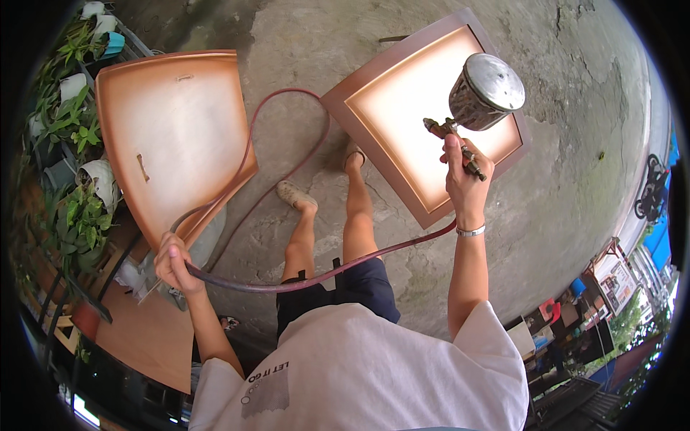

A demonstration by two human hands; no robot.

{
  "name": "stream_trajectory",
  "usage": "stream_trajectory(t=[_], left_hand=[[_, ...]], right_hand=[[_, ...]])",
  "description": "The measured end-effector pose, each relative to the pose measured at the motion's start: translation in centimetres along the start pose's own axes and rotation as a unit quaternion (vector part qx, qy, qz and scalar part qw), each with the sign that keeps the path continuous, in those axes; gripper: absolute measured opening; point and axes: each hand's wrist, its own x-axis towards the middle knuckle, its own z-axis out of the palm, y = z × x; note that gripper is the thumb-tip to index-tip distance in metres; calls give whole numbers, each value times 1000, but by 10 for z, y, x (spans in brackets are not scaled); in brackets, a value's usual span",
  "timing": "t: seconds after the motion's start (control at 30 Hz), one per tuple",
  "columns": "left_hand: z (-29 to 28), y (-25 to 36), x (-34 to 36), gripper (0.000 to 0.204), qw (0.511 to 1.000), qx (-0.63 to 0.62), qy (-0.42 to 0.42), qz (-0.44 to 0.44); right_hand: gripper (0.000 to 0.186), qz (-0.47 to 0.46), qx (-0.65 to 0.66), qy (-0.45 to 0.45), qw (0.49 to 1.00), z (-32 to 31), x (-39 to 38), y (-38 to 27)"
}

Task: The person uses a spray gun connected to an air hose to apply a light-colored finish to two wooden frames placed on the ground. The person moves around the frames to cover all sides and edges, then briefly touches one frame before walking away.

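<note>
My right hand [467, 169] grips a spray gun [441, 128] with a large metal cup [486, 90] on it, held over a square panel [389, 108] with a pale middle, brown shading and a grey-brown frame. A red-brown hose [381, 253] runs from below that hand across my body to my left hand [172, 262], whose fingers are closed round it, and loops up between the panels. Left of this, a curved board [194, 122] with orange-brown shaded edges and two small handles lies just above my left hand.
Potted plants [83, 129] and dark rails line the left side. A plain brown board [144, 330] is at lower left. My sandalled feet [296, 195] stand on cracked concrete [575, 187]. At the right are a parked motorbike [650, 187], blue sheeting and assorted clutter [546, 330].
</note>
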Motion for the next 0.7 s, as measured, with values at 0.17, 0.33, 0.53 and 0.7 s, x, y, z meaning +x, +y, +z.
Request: stream_trajectory(t=[0.17, 0.33, 0.53, 0.7], left_hand=[[-11, -3, -7, 45, 1000, -4, 12, -9], [-10, -4, -7, 45, 1000, -12, 13, -10], [7, 4, 6, 44, 1000, -22, -3, -4], [32, 19, 23, 42, 999, 16, -35, 12]], right_hand=[[32, 10, -23, -55, 998, 12, -41, -21], [27, 4, 9, -168, 986, 16, -68, -41], [29, -11, -17, -125, 992, 13, -28, -30], [44, -51, -45, -5, 998, -10, 67, 21]])
